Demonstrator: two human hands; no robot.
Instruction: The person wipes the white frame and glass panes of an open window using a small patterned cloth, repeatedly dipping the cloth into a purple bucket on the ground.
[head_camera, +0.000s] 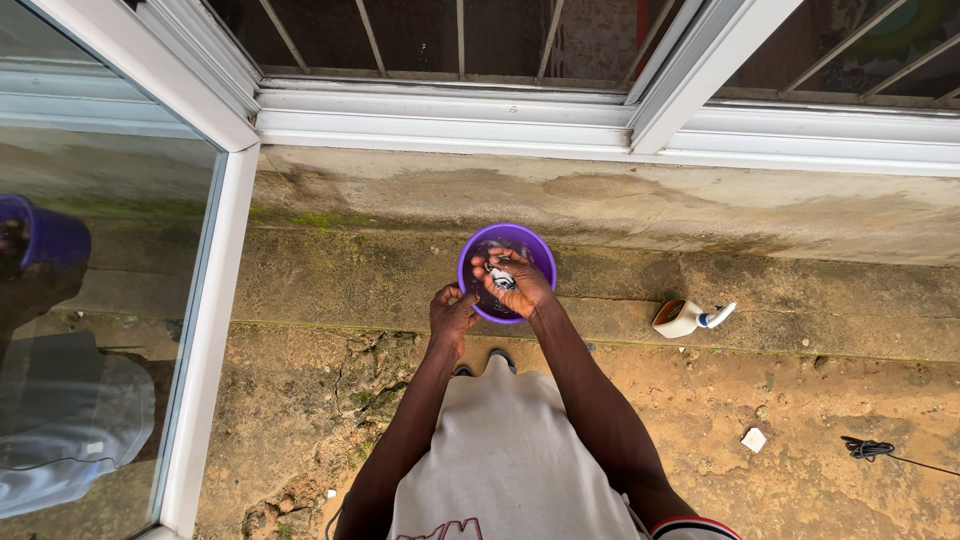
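Note:
A purple bucket (480, 243) stands on the concrete step below me, with dark water inside. My right hand (519, 283) is over the bucket's mouth, closed on a small wet cloth (502, 279) with white and dark patches. My left hand (452, 313) hangs just outside the bucket's near left rim, fingers curled in with nothing visible in them.
A white spray bottle (689, 318) lies on its side on the step to the right. An open glass window panel (110, 300) stands at the left. The white window frame (450, 120) runs along the top. A black cable (870, 450) and a white scrap (754, 439) lie on the dirt.

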